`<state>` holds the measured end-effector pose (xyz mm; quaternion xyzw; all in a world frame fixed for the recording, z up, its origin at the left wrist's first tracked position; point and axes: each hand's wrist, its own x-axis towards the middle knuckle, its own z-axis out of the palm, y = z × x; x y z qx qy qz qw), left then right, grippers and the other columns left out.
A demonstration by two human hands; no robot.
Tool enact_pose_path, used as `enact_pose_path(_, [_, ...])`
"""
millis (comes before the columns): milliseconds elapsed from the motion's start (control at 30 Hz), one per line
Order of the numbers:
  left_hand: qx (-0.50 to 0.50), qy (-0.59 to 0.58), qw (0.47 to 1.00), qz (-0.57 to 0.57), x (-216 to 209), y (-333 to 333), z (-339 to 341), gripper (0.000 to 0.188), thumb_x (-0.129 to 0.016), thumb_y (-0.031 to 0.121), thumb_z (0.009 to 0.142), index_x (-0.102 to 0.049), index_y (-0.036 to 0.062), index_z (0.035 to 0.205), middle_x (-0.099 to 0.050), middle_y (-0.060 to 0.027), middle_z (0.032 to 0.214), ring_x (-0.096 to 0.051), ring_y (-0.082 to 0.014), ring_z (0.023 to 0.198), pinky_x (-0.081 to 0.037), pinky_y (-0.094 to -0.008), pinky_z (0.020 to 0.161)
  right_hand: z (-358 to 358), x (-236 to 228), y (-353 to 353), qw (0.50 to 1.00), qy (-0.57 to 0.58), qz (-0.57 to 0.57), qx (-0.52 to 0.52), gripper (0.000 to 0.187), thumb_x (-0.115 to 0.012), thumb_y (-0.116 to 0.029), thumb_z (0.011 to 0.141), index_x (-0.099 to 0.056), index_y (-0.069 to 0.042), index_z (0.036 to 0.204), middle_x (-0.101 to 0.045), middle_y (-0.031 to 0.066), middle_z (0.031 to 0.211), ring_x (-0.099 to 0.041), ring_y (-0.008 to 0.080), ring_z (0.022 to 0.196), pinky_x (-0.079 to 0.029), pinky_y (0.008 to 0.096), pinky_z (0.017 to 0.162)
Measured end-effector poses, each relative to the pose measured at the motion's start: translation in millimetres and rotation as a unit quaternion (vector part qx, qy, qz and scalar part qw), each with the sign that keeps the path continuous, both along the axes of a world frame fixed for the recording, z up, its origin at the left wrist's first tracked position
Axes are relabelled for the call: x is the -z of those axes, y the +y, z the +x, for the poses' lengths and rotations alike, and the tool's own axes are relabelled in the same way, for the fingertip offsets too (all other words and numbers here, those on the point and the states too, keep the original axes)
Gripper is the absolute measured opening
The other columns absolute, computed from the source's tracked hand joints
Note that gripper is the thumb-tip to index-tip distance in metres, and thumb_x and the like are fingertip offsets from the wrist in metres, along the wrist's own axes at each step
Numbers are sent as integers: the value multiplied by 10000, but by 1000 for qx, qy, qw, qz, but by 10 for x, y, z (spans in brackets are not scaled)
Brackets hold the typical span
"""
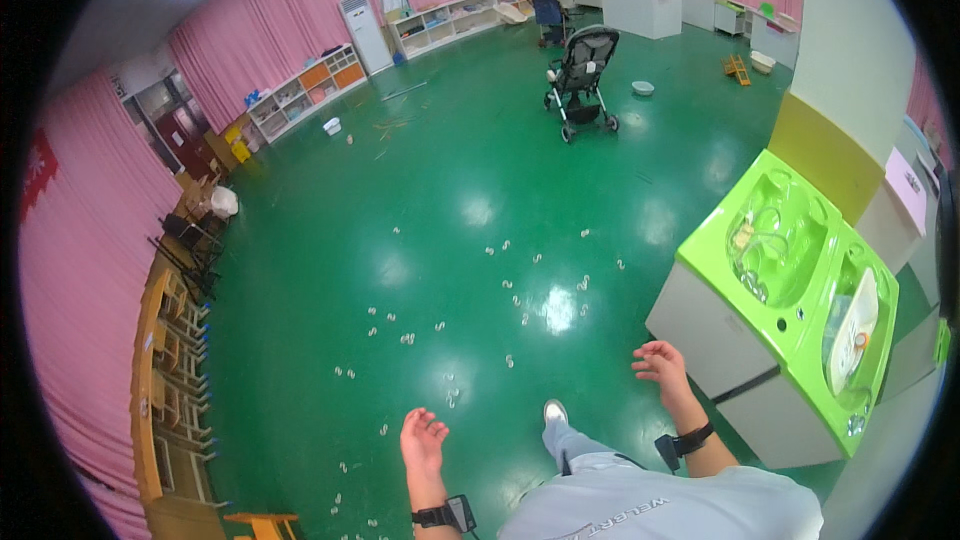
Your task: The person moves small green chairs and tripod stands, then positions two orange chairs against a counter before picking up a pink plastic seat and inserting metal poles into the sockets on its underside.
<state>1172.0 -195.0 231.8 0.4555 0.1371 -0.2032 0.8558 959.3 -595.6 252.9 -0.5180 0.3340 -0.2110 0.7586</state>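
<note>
Left hand [424, 440] and right hand [660, 365] are held half open, fingers curled, nothing gripped. At far left, the glossy green floor [300, 230] is bordered by pink curtains [85, 240]; rightward, pale S-shaped pieces [509, 361] are scattered on it, long axes turned various ways. Open floor is seen farther on, up to a dark stroller [588, 55]; the right is edged by a green-topped sink unit [715, 265] near the right hand.
</note>
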Motion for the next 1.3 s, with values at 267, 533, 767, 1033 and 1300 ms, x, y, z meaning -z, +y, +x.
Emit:
enact_pose_path(267, [-37, 44, 998, -11, -145, -446, 1992, 114, -542, 228, 873, -575, 120, 891, -597, -2, 785, -566, -196, 673, -473, -358, 623, 2296, -310, -1006, 999, -42, -25, 16, 138, -525, -102, 855, -540, -65, 987, -631, 74, 964, -626, 178, 796, -505, 308, 685])
enact_pose_path(533, [-102, 32, 992, -70, 189, -632, 4144, 121, -513, 211, 883, -608, 141, 855, -632, 22, 761, -580, -160, 644, -483, -340, 626, 4617, -313, -1320, 999, -43, 5, -18, 129, -524, -121, 861, -541, -69, 978, -633, 84, 986, -633, 189, 818, -506, 318, 705])
enact_pose_path(767, [-51, 71, 991, -101, 469, -1272, 6674, 114, -504, 186, 881, -602, 138, 846, -628, 22, 734, -558, -155, 616, -465, -328, 615, 6439, 36, -1760, 997, 1, 17, 75, 134, -516, -116, 858, -543, -66, 980, -633, 82, 972, -636, 188, 812, -509, 312, 694])
enact_pose_path(1033, [61, -20, 997, -31, -221, -2793, 9544, 91, -519, 218, 874, -557, 135, 878, -571, 27, 755, -508, -141, 639, -422, -315, 600, 8444, -259, -2282, 990, -47, 49, 124, 126, -486, -90, 871, -545, -68, 981, -631, 97, 991, -638, 201, 811, -525, 312, 673])
enact_pose_path(1300, [159, 13, 987, -6, -27, -4230, 11415, 90, -527, 229, 873, -559, 145, 873, -565, 32, 739, -502, -143, 621, -424, -321, 597, 10404, 209, -3336, 980, -47, 66, 181, 117, -520, -101, 858, -550, -72, 967, -640, 96, 964, -645, 215, 813, -529, 334, 683])
